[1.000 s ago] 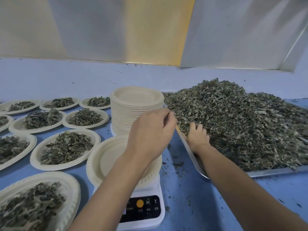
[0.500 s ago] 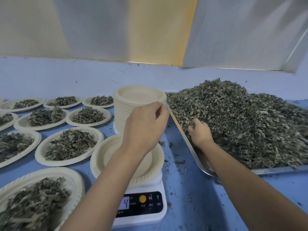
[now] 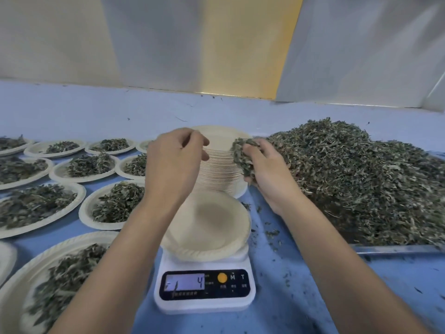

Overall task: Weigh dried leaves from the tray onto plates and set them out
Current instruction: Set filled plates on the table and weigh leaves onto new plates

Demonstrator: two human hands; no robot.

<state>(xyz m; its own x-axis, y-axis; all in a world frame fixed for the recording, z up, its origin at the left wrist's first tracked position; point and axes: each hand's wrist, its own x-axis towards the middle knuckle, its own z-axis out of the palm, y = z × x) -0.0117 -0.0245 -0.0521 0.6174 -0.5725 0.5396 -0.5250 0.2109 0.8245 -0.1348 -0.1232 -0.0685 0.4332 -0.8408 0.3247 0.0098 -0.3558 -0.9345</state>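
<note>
One handful of dried leaves [image 3: 242, 156] sits gripped in the right hand [image 3: 267, 175], raised beside the plate stack [image 3: 218, 175]. The left hand [image 3: 173, 162] hovers loosely curled and empty over the bare plate [image 3: 207, 225] on the scale [image 3: 204, 301]. Half a second ago the right hand was dug into the pile on the tray [image 3: 395, 249].

ten filled plates [image 3: 83, 212] lie at the left, plus the edge of an eleventh plate [image 3: 6, 259], its contents cut off. there is one empty plate [image 3: 207, 225], one scale [image 3: 204, 307], one stack of plates [image 3: 218, 174] too fine to count, one tray [image 3: 395, 249], one heap of leaves [image 3: 361, 177], one left hand [image 3: 173, 160], one right hand [image 3: 267, 172] and one handful [image 3: 243, 155].
</note>
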